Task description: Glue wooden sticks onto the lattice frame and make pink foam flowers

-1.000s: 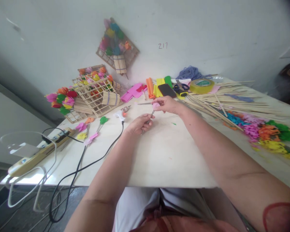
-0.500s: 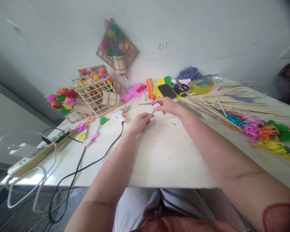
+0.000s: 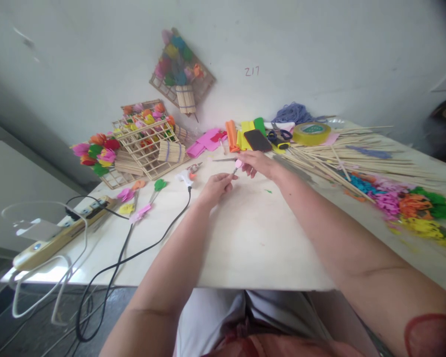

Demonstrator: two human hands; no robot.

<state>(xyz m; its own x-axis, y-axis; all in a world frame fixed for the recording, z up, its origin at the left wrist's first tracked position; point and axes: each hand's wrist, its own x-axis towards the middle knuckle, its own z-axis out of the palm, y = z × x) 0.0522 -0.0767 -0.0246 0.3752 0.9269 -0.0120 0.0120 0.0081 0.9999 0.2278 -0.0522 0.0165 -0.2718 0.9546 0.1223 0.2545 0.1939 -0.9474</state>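
Note:
My left hand (image 3: 219, 188) pinches the thin stem of a small pink paper flower (image 3: 239, 163) above the middle of the table. The fingers of my right hand (image 3: 258, 163) close round the pink paper at the stem's top. Just behind my right fingertips a thin pointed grey strip (image 3: 224, 160) shows, like a blade; I cannot tell whether it is touched. Left of my left hand stands a white glue gun (image 3: 185, 178) with an orange part. Green (image 3: 159, 184) and other coloured paper flower heads on short stems lie further left.
Stick lattices with paper flowers (image 3: 148, 141) stand back left. A power strip (image 3: 67, 228) and looping black cable (image 3: 167, 230) lie left. Folded paper, a phone (image 3: 257, 140), scissors (image 3: 280, 135), tape (image 3: 311, 133) and sticks (image 3: 371, 157) line the back; coloured paper pieces (image 3: 412, 203) lie right.
My right hand has shifted slightly, its fingers now further over the pink paper. My left hand keeps its pinch on the stem. The view has tilted a little.

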